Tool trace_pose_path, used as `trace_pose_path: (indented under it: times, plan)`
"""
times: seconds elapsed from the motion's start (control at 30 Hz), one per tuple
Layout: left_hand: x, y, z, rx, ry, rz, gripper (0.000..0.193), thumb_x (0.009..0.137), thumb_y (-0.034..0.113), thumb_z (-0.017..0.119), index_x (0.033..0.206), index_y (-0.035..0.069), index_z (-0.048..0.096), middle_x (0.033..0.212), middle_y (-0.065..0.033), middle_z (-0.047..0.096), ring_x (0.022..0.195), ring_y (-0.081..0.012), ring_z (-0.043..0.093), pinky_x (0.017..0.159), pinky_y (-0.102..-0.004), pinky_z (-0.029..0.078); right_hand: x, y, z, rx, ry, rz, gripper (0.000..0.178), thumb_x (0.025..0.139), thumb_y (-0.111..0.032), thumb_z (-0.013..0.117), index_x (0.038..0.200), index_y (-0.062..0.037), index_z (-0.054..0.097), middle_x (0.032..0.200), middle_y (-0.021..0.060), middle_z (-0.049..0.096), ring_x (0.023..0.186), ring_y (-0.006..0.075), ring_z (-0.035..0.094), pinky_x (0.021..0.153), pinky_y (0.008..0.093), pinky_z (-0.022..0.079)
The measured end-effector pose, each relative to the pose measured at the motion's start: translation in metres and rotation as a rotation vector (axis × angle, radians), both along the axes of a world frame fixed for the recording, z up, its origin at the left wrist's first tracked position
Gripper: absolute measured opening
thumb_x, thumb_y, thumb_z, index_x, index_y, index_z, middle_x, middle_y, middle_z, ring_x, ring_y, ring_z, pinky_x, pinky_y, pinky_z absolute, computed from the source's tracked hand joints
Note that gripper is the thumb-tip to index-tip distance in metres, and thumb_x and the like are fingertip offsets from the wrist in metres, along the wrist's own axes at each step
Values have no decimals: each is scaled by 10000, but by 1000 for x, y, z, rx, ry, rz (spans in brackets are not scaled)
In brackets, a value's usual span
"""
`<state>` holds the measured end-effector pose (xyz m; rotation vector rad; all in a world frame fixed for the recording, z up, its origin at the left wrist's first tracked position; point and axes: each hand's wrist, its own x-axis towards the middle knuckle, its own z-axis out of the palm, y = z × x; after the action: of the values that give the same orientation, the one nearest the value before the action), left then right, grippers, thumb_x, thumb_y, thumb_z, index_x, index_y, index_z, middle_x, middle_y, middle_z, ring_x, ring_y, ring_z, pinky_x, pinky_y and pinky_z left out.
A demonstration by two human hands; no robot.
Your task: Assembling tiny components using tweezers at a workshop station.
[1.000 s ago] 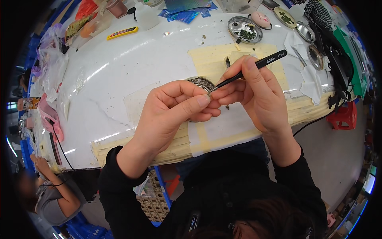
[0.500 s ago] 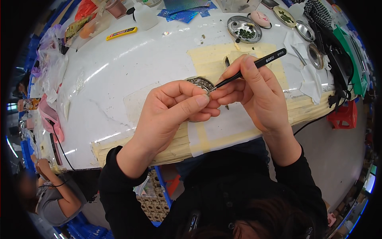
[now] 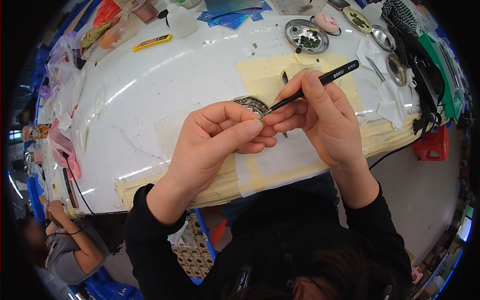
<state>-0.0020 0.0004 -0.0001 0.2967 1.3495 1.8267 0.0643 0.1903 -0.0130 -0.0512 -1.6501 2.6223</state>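
Note:
Black tweezers slant down to the left in my right hand, whose fingers are closed round them. Their pale metal tips reach the fingertips of my left hand. Thumb and forefinger of that hand pinch a tiny piece, too small to name. Just behind and below the fingers lies a round metal dish with small brownish-grey bits in it; my left hand covers much of it. A slim dark object stands partly hidden behind my right hand.
Farther right, a round metal tray bears dark green bits. Beside it lie a pink rounded object, a pale dish with green pieces, and tissues. A yellow box cutter lies far left. Another person sits at left.

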Motion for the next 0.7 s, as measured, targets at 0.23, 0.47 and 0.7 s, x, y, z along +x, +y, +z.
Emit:
trace_pose_path:
  times: [0.23,0.47,0.7]
  plan:
    - [0,0,1,-4,6,0,120,925,130,608,946,12,599,905,-148,689,854,-228,701,714,-251,562,0,0,-1,-82,5,-6,427,1037,-339,386,974,47,558,820,192,670,793,240,711,696,292,602]
    - [1,0,1,-6,-2,2,121,922,134,612,945,16,601,902,-151,692,852,-225,701,710,-245,558,0,0,0,-67,6,-8,426,1035,-344,391,970,41,561,807,183,670,791,232,711,698,289,600]
    - [0,0,-1,-1,0,-2,121,922,134,612,943,16,602,915,-153,692,850,-224,702,710,-242,559,1,-1,1,13,9,-16,432,1036,-375,365,972,10,549,823,137,661,793,217,710,674,278,597]
